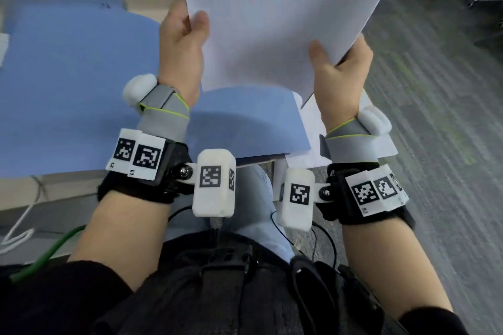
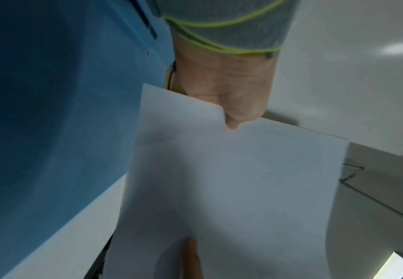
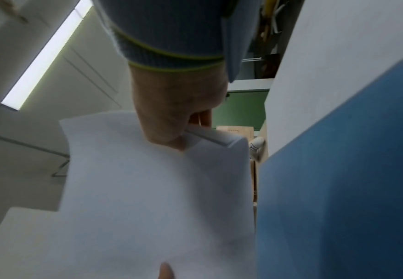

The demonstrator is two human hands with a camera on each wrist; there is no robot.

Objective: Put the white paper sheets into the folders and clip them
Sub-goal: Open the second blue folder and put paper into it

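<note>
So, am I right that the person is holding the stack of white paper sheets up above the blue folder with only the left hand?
Not quite: both hands hold it. The head view shows the left hand gripping the left edge of the stack of white paper sheets and the right hand gripping its right edge, above the blue folder.

room evenly lit from above, cool and soft. ceiling light strip (image 3: 44, 58) glows bright in right wrist view; second fixture shows as blurred glare patch (image 2: 402, 48) in left wrist view. paper stack (image 1: 272, 22) slightly washed out, casts soft shadow on blue folder (image 1: 245, 117). both wrist views motion-blurred, paper edges smeared. head view sharper at centre, bent and soft toward edges.
</note>
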